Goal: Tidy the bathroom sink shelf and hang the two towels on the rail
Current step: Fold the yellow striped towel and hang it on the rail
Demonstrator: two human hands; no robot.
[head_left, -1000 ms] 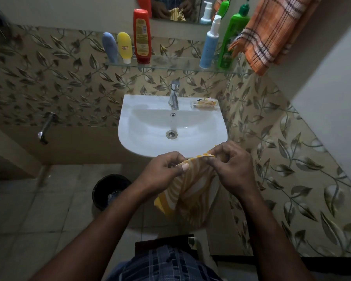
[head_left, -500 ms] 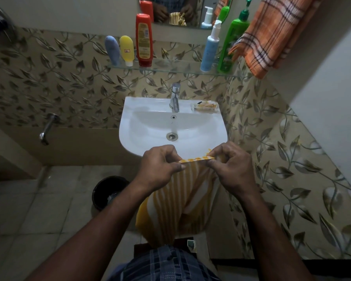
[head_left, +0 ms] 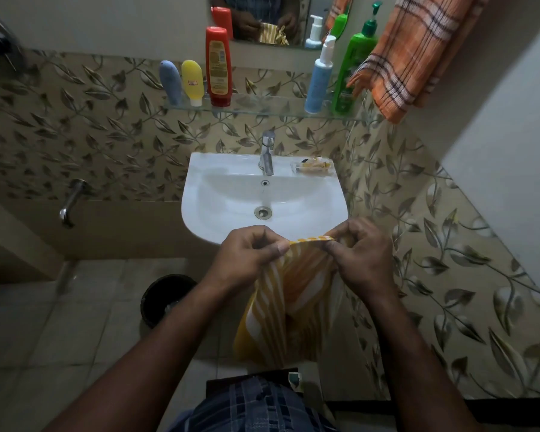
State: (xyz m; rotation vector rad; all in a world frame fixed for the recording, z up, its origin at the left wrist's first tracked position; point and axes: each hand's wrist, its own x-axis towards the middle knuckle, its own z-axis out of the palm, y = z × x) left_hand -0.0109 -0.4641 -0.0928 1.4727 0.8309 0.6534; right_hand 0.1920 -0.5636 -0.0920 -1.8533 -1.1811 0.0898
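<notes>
Yellow-and-white striped cloth towel (head_left: 289,300) hangs in front of the person, below the front rim of the white ceramic sink (head_left: 231,194), its top edge stretched taut between the two hands. The left hand (head_left: 247,257) pinches the left end of that edge between thumb and curled fingers; the right hand (head_left: 360,257) pinches the right end the same way, and the cloth drops in folds beneath both. On the glass shelf (head_left: 262,109) above the sink stand, from the left, a blue-grey tube (head_left: 170,82), a yellow tube (head_left: 193,82) touching it, a red bottle (head_left: 218,66), then well apart a pale blue pump bottle (head_left: 318,79) and a green pump bottle (head_left: 354,67). An orange checked towel (head_left: 415,54) hangs at the upper right, beside the green bottle.
</notes>
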